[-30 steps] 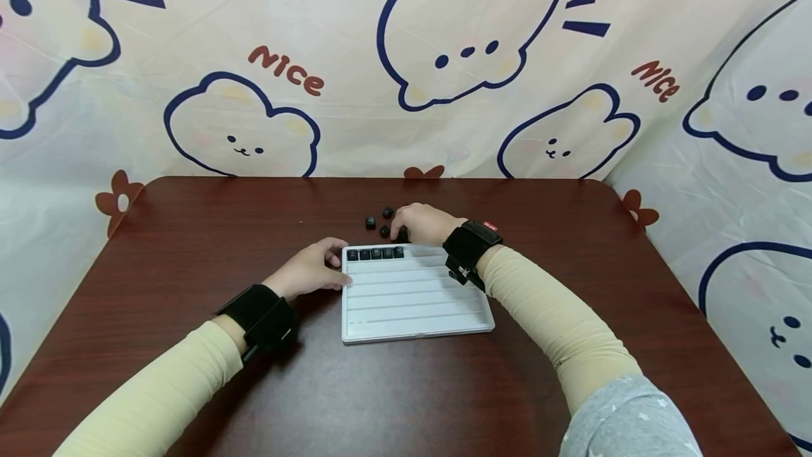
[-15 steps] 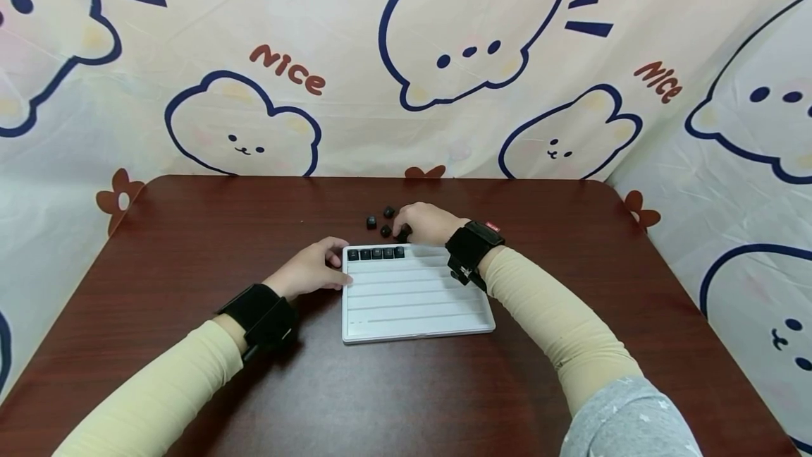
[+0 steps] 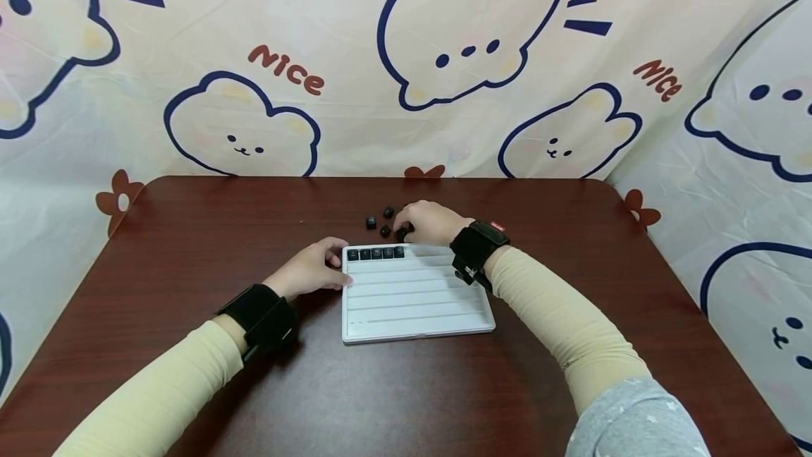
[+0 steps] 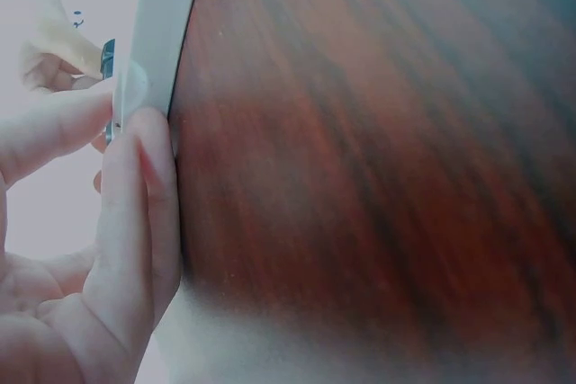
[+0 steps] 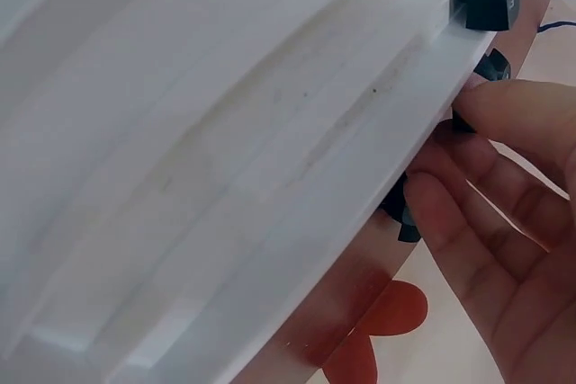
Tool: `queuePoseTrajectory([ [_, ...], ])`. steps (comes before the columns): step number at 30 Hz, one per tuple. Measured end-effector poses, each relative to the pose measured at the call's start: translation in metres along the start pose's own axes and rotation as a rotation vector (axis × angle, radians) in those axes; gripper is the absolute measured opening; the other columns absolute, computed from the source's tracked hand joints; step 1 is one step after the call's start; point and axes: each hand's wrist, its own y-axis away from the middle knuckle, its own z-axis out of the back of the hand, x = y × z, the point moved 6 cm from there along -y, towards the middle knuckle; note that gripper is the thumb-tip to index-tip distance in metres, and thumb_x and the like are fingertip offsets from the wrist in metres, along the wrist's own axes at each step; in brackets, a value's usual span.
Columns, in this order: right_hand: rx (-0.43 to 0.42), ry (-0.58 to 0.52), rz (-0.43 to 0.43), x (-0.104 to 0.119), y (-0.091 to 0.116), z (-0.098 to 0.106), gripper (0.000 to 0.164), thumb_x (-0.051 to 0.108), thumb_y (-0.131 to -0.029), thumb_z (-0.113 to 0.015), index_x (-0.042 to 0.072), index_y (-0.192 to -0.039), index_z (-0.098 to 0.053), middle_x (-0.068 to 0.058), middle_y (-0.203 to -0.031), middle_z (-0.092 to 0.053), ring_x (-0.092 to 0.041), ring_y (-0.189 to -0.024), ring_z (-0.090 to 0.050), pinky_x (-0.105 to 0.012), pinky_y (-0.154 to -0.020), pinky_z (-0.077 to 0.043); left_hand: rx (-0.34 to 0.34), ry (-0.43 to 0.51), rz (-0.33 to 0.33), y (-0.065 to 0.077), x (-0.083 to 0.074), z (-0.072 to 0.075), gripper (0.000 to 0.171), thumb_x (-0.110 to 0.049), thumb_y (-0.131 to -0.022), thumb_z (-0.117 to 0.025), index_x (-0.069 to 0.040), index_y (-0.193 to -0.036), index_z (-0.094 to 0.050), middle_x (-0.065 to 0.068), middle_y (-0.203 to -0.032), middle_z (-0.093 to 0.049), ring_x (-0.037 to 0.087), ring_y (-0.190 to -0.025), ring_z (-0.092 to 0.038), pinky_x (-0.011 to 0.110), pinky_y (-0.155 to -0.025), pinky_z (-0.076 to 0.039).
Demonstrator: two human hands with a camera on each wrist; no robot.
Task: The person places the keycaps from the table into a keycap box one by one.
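Note:
A white ridged tray lies on the table, with a row of several black keycaps along the left part of its far ridge. My left hand grips the tray's left edge near the far corner; the left wrist view shows its fingertips against the white side wall. Just beyond the far rim, my right hand pinches a black keycap between thumb and fingers, which hide much of it. In the right wrist view, another dark keycap shows beside those fingers.
Loose black keycaps lie on the dark wooden table behind the tray, left of my right hand. A patterned cloth hangs beyond the table's far edge. Both wrists wear black straps.
My right hand has shifted slightly right and away, and the dark keycap at its fingertips has turned a little. My left hand and the tray stay put.

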Motion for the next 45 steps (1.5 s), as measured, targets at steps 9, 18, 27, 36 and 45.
queuePoseTrajectory([
  [9,-0.037,-0.001,0.023,-0.001,0.007,0.005,0.027,0.002,-0.093,-0.074,0.006,-0.119,-0.075,-0.01,-0.122,-0.069,-0.026,-0.113,-0.064,-0.036,-0.095,-0.053,0.002,0.001,-0.005,0.001,-0.001,0.0,0.067,0.004,-0.089,-0.075,0.007,-0.147,-0.042,0.017,-0.104,-0.052,0.019,-0.079,-0.063,0.03,-0.071,-0.058],
  [18,-0.051,-0.012,0.024,-0.005,0.018,0.006,0.028,0.004,-0.092,-0.076,0.005,-0.12,-0.074,-0.011,-0.123,-0.069,-0.027,-0.117,-0.063,-0.038,-0.097,-0.052,-0.005,-0.004,-0.007,0.002,-0.001,-0.001,0.067,0.004,-0.088,-0.076,0.007,-0.147,-0.042,0.017,-0.103,-0.052,0.019,-0.078,-0.063,0.03,-0.071,-0.058],
  [27,-0.062,-0.007,0.019,-0.004,0.027,0.006,0.029,0.008,-0.092,-0.078,0.005,-0.12,-0.075,-0.011,-0.123,-0.069,-0.028,-0.118,-0.063,-0.039,-0.099,-0.052,-0.008,-0.009,0.006,0.003,0.001,0.0,0.068,0.003,-0.089,-0.077,0.006,-0.147,-0.042,0.018,-0.105,-0.052,0.02,-0.078,-0.064,0.031,-0.071,-0.058],
  [36,-0.082,-0.054,0.008,-0.003,0.033,0.003,0.026,0.004,-0.091,-0.077,0.004,-0.117,-0.075,-0.011,-0.12,-0.07,-0.027,-0.114,-0.065,-0.04,-0.096,-0.054,-0.011,-0.008,0.008,0.003,0.002,0.0,0.068,0.003,-0.088,-0.077,0.005,-0.147,-0.043,0.018,-0.105,-0.052,0.02,-0.078,-0.064,0.031,-0.071,-0.059],
  [45,-0.093,-0.05,0.016,0.002,0.038,0.002,0.024,0.005,-0.091,-0.077,0.005,-0.115,-0.074,-0.011,-0.117,-0.067,-0.026,-0.105,-0.064,-0.037,-0.09,-0.054,-0.014,-0.006,0.003,0.002,0.0,0.0,0.068,0.003,-0.088,-0.077,0.005,-0.147,-0.042,0.016,-0.102,-0.051,0.019,-0.077,-0.062,0.03,-0.07,-0.058],
])
